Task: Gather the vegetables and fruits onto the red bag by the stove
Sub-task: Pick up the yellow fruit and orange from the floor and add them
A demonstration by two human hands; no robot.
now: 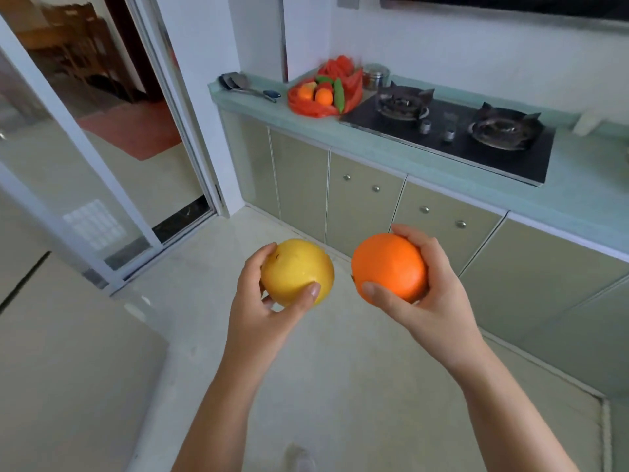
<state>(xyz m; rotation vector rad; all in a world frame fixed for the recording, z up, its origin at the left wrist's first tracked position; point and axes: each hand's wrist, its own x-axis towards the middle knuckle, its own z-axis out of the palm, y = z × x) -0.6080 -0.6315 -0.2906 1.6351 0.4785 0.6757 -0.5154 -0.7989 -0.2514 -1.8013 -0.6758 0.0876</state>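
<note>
1. Firstly, the green countertop (374, 149) runs from 10 o'clock to 3 o'clock of the view, above pale cabinet doors.
2. The black stove (476, 155) with two burners lies on it at 2 o'clock.
3. The red bag (306, 110) lies on the countertop at 12 o'clock, touching the left edge of the stove. Some fruits and vegetables lie on it.
4. The right hand (432, 301) grips the orange (389, 265), with the fingers curled round its right side and the thumb across its lower front.
5. The left hand (262, 311) grips the yellow fruit (296, 270) from its 8 o'clock side, with the thumb pressed on its front.
6. The yellow fruit is round, with no clear long axis. Its stem dimple points to about 10 o'clock. It is held above the floor, well apart from the bag.
7. The orange is near it, at its 3 o'clock, and apart from it. Which way its stem points I cannot tell.
8. On the bag, the green pod (338, 94) lies with its long axis from 12 to 6 o'clock.
9. Two small oranges (323, 96) sit at its 9 o'clock.
</note>
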